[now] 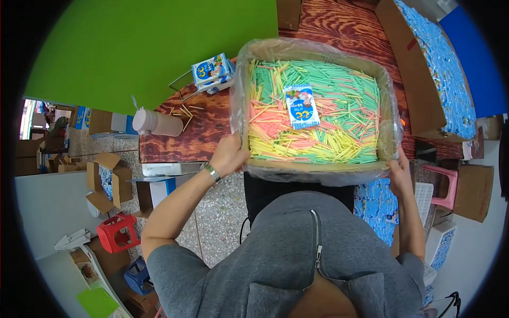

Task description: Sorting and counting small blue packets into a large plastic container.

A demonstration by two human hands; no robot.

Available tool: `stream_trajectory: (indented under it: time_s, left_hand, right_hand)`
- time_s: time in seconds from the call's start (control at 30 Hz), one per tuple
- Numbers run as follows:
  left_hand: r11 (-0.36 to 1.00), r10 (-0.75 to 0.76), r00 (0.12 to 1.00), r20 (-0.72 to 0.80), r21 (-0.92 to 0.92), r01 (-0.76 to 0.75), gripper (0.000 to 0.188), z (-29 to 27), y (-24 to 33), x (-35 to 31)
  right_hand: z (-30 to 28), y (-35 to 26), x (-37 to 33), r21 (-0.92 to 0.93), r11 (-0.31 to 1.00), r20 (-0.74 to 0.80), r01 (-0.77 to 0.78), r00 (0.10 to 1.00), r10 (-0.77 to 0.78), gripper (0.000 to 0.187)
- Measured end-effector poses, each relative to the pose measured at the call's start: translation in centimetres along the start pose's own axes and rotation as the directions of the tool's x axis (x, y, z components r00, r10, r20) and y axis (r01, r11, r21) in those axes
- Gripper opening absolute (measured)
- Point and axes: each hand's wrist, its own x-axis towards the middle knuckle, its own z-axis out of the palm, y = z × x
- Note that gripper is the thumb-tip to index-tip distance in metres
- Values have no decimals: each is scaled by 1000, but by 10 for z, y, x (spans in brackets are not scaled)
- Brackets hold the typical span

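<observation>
In front of me is a wide, shallow cardboard box [313, 166] lined with clear plastic, its near edge overhanging the table edge. Thin green, yellow and pink sticks [339, 146] fill it, loosely sorted by colour. On top of them lies one small blue-and-white printed packet [301, 106]. My left hand [230, 153], with a metal watch on the wrist, grips the near left corner of the box. At the near right corner, my right hand [401, 172] has its fingers curled around the plastic-covered edge.
A wood-patterned table [175, 146] carries a pale bottle [158, 123], loose sticks and a stack of packets [213, 73] on a wire stand. A large carton of blue packets [445, 69] stands at right. Red [117, 233] and pink [448, 185] stools are on the floor, with several cartons.
</observation>
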Motion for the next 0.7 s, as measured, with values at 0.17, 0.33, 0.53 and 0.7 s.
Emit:
stream_trajectory:
  time_s: [0.17,0.33,0.53,0.7]
  left_hand:
    - [988,-103,994,42,-109,107,26,-4,30,-14]
    - [992,-64,997,-45,-114,58,20,2,17,-17]
    - [996,-78,997,19,-35,79,17,3,5,-4]
    - [996,-29,999,-13,-89,28,17,2,4,-3]
  right_hand:
    - [-10,-13,12,-173,982,79,-70,993,85,62]
    - [-8,-3,14,-99,993,49,-62,997,67,58]
    - [-8,-2,10,-48,996,-9,-69,998,69,60]
    - [0,-13,-1,-59,993,21,-98,995,100,56]
